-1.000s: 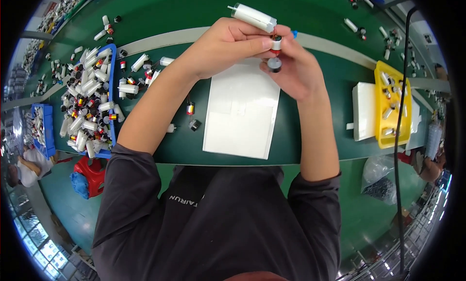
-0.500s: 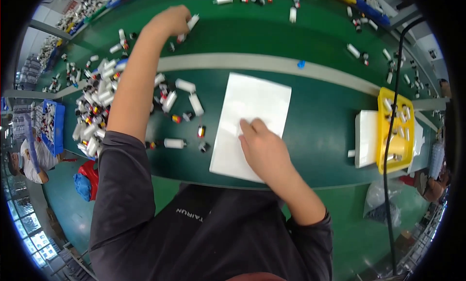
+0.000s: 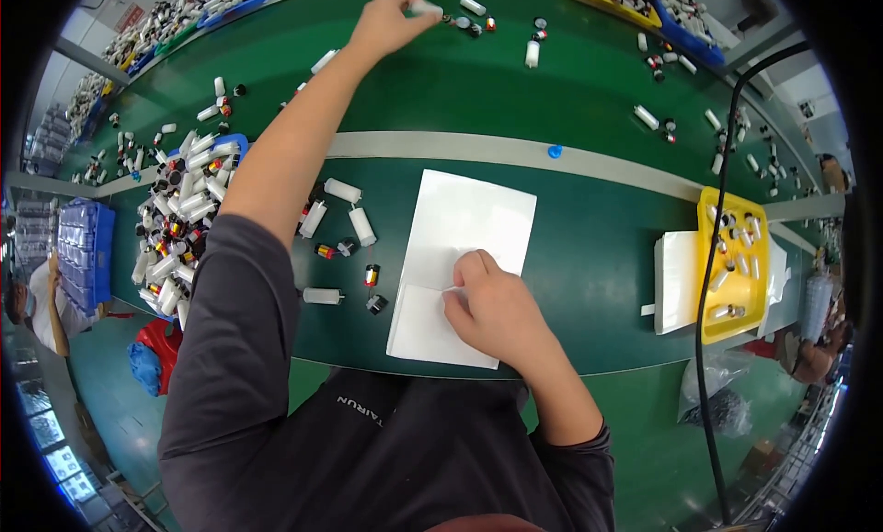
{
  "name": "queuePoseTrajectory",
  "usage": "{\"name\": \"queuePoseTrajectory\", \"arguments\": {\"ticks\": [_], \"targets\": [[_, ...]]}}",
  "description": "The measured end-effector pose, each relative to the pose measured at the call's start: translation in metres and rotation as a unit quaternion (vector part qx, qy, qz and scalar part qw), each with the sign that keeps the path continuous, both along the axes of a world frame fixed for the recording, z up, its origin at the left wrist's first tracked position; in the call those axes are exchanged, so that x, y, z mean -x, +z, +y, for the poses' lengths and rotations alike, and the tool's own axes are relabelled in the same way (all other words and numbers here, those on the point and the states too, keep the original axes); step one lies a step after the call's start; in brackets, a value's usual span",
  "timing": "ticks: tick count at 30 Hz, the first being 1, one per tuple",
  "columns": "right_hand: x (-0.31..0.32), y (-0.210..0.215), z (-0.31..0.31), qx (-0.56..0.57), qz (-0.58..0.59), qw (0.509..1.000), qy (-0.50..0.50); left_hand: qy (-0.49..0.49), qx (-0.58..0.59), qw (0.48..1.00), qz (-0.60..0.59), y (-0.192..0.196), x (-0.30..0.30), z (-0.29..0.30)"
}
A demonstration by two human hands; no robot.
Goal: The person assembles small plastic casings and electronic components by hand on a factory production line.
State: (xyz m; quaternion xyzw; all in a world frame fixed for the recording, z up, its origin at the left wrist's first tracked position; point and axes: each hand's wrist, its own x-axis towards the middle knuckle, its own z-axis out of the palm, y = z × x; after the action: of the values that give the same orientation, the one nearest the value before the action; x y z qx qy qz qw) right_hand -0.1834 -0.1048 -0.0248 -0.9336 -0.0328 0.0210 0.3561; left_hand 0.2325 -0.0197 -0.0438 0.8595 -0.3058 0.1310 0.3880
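On the far green belt, my left hand (image 3: 391, 24) is stretched out, thumb and fingers closed on a white cylinder (image 3: 424, 8). Beneath that arm, another white cylinder (image 3: 324, 61) lies on the belt. In front of me is a flat white cardboard sheet (image 3: 474, 205) with a crosswise crease. My right hand (image 3: 497, 309) rests on it, its thumb and forefinger pinched at the crease edge; the exact grip is partly hidden. Left of the sheet lie loose white cylinders (image 3: 361, 227), small red-and-yellow motors (image 3: 371, 274) and a black cap (image 3: 376, 304).
A heaped blue tray (image 3: 241, 144) of white cylinders stands left. At right, a yellow tray (image 3: 708, 297) with a few pieces sits beside a white stack (image 3: 676, 274); a black cable (image 3: 720, 192) hangs across. A grey rail (image 3: 469, 148) divides bench from belt, bearing a blue bit (image 3: 555, 151).
My left hand has reached farther out to the right and taken up a white cylinder from the belt. My right hand's fingers have curled at the sheet, where a crease now shows. The view has shifted slightly.
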Motion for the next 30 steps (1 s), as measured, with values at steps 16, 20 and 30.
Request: {"name": "queuePoseTrajectory", "arguments": {"ticks": [16,20,30], "targets": [[0.005,-0.037,0.016,0.265,-0.177,0.945,0.067,-0.11,0.322,0.68,0.65,0.008,0.248,-0.005],[-0.001,-0.046,0.011,0.206,-0.166,0.964,0.012,-0.145,0.206,0.71,0.658,0.001,0.25,-0.009],[-0.051,0.005,-0.018,-0.193,-0.241,0.927,-0.213,-0.214,0.444,0.621,0.61,0.024,0.243,0.006]]}}
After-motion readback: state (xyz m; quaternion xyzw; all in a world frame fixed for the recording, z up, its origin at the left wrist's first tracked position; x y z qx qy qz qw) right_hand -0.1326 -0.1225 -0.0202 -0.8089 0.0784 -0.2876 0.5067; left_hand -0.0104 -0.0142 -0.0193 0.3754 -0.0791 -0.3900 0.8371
